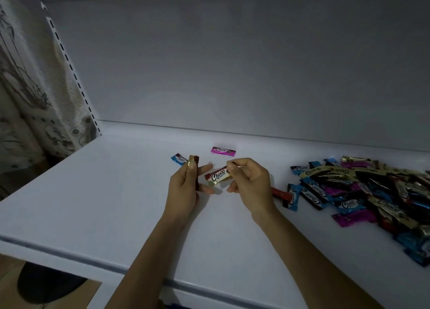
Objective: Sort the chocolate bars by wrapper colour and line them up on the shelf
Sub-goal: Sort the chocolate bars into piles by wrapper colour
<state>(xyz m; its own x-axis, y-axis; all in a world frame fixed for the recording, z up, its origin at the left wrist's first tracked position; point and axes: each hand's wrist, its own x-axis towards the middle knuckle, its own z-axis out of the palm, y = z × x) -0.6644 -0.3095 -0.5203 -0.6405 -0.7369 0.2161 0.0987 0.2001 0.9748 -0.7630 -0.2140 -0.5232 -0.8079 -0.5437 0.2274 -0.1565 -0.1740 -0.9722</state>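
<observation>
— What's nearest to us?
— Two bare forearms, reaching in over the front lip of the white shelf. The shelf takes up most of the view, with a patterned curtain hanging past its left end.
— And the chocolate?
— Most of it sits in a loose pile on the right of the shelf, with blue, gold, pink and dark wrappers all mixed.
— The hands?
— The left hand grips a dark red bar upright, thumb laid along it. The right hand pinches one end of a red-and-gold bar between thumb and forefinger. The bar slants down between the two hands, and I can't tell whether its low end touches the shelf.
— Anything set apart?
— A pink bar lies alone near the back wall. A blue bar lies to its left, partly behind the left hand's fingertips. A red bar pokes out beside the right wrist.
</observation>
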